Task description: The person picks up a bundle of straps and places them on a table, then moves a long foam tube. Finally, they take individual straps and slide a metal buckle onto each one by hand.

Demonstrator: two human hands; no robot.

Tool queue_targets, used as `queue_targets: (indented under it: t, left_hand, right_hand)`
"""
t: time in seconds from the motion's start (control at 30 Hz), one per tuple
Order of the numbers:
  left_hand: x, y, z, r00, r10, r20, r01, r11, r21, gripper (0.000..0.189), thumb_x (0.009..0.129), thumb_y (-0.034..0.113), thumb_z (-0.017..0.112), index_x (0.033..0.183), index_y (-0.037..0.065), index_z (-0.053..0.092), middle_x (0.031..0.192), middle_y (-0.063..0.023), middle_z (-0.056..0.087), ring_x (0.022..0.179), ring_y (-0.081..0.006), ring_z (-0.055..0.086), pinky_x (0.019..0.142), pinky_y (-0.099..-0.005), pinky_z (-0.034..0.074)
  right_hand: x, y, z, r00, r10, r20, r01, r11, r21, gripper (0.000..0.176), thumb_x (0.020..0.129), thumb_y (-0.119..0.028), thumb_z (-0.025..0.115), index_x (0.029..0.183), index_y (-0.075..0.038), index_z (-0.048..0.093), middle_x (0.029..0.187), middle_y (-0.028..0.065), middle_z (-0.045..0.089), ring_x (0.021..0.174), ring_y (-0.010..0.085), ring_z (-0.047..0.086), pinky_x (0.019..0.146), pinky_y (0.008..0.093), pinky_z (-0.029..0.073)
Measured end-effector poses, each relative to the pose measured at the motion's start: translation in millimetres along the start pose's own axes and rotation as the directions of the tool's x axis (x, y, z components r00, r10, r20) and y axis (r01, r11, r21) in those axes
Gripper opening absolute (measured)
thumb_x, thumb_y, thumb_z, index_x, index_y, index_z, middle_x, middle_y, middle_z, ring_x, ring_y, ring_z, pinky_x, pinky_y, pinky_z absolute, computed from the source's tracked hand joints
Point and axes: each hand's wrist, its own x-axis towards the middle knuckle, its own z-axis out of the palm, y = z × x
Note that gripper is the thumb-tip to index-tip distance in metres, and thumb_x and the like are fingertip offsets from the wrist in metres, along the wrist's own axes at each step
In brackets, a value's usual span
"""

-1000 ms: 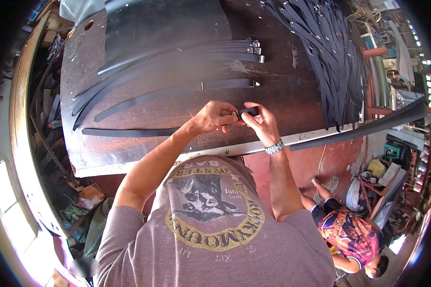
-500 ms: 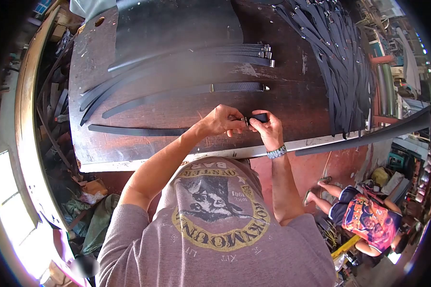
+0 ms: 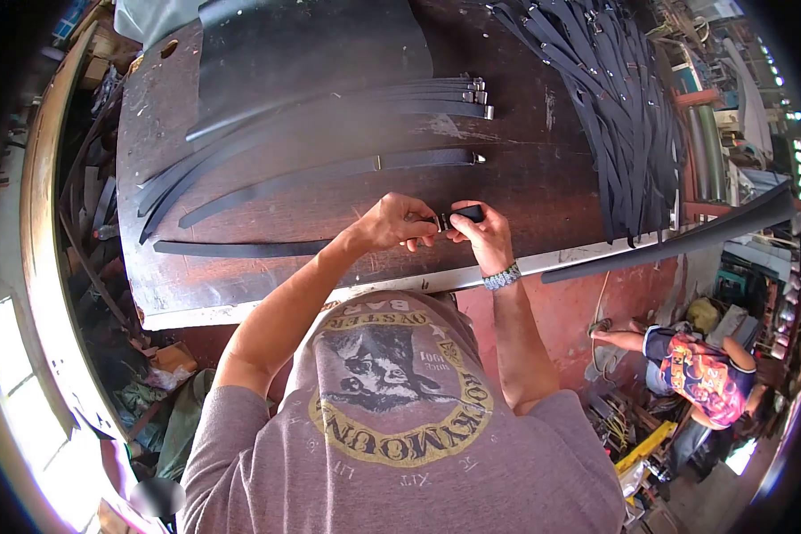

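The left hand [image 3: 399, 222] is curling shut, its fingers and thumb pinching a black strap [image 3: 240, 249] just behind a small metal buckle [image 3: 442, 221]. The right hand [image 3: 474, 233] is meeting it from the other side, closed too, with thumb and fingertips gripping the short end of the same strap beyond the buckle. The two hands are almost touching, with the buckle sitting between them. A beaded bracelet [image 3: 501, 277] is circling the right wrist.

From the left hand, the rest of the strap is running away to the person's left and lying flat on the dark wooden table [image 3: 525, 178], close to its near edge. The hands are working just above that front part of the tabletop.

Further back, a single belt [image 3: 329, 169] is lying alone, its metal tip pointing right. Behind it, a bunch of belts [image 3: 347, 105] is resting side by side with their buckles lined up at the right end. A black sheet [image 3: 311, 40] is lying at the far side of the table. At the far right, a heap of straps [image 3: 618, 98] is spilling over the table's right edge. A long black strip [image 3: 676, 242] is sticking out past the near right corner. Down on the floor to the right, another person [image 3: 699, 369] in a patterned shirt is bending low.
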Motion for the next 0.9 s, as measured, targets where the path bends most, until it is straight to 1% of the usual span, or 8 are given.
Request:
queue_targets:
  t: [0.1,0.2,0.3,0.4,0.57,0.7,0.9]
  left_hand:
    - [1,-4,0,1.0,0.021,-0.001,-0.021,1.0,0.004,0.029,0.094,0.02,0.072,0.107,-0.006,0.073,0.086,-0.0118,0.076,0.069,-0.0139,0.068,0.064,-0.0295,0.057]
    - [1,-1,0,1.0,0.004,0.001,-0.004,1.0,0.016,0.029,0.095,0.022,0.073,0.106,-0.005,0.073,0.084,-0.0115,0.076,0.07,-0.0151,0.07,0.064,-0.0296,0.058]
    - [1,4,1,0.998,-0.056,-0.017,0.055,0.998,-0.027,0.03,0.096,0.025,0.072,0.105,-0.004,0.074,0.084,-0.0111,0.076,0.071,-0.0146,0.07,0.063,-0.0294,0.057]
    - [0,9,5,0.998,-0.042,-0.051,0.045,0.997,0.063,0.032,0.097,0.027,0.071,0.104,-0.003,0.074,0.084,-0.0108,0.076,0.07,-0.014,0.069,0.063,-0.0289,0.056]
    - [4,-2,3,1.0,-0.007,-0.021,0.008,1.0,0.014,0.03,0.096,0.026,0.071,0.105,-0.002,0.074,0.085,-0.0093,0.076,0.072,-0.0132,0.069,0.065,-0.0281,0.056]
    - [2,-5,2,1.0,0.02,-0.003,-0.02,1.0,0.006,0.028,0.095,0.022,0.07,0.106,-0.003,0.074,0.086,-0.0102,0.076,0.074,-0.0135,0.069,0.066,-0.0291,0.055]
    - [-1,-7,0,0.999,0.051,0.012,-0.052,0.998,0.03,0.028,0.094,0.022,0.069,0.107,-0.003,0.074,0.088,-0.0088,0.077,0.075,-0.012,0.068,0.067,-0.0284,0.055]
  right_hand:
    - [1,1,0,1.0,-0.014,0.01,0.014,1.0,-0.005,0.024,0.093,-0.012,0.073,0.112,0.002,0.068,0.09,0.0072,0.072,0.075,0.0148,0.073,0.066,0.0266,0.057]
    - [1,0,0,1.0,-0.013,0.013,0.013,1.0,0.003,0.023,0.093,-0.011,0.074,0.111,0.002,0.068,0.09,0.0068,0.072,0.075,0.0142,0.072,0.066,0.0262,0.057]
    - [2,-1,1,1.0,-0.021,0.013,0.021,1.0,0.012,0.024,0.092,-0.01,0.074,0.112,0.002,0.067,0.09,0.0071,0.072,0.075,0.0137,0.072,0.066,0.0258,0.057]
    - [3,1,1,0.999,-0.04,0.012,0.04,0.999,-0.008,0.025,0.092,-0.01,0.075,0.112,0.002,0.067,0.089,0.0073,0.072,0.075,0.0135,0.073,0.065,0.0256,0.057]
    - [4,4,-1,0.998,-0.063,0.015,0.063,0.997,-0.041,0.026,0.092,-0.01,0.076,0.112,0.002,0.067,0.086,0.0071,0.072,0.073,0.013,0.072,0.065,0.0254,0.057]
    - [4,3,0,0.999,-0.038,0.008,0.038,0.999,0.001,0.024,0.092,-0.009,0.075,0.112,0.002,0.067,0.087,0.0071,0.072,0.073,0.0131,0.072,0.065,0.0254,0.058]
    - [3,3,1,1.0,-0.017,0.011,0.017,0.999,0.034,0.023,0.092,-0.007,0.074,0.111,0.003,0.067,0.088,0.0065,0.071,0.073,0.0137,0.072,0.065,0.0256,0.058]
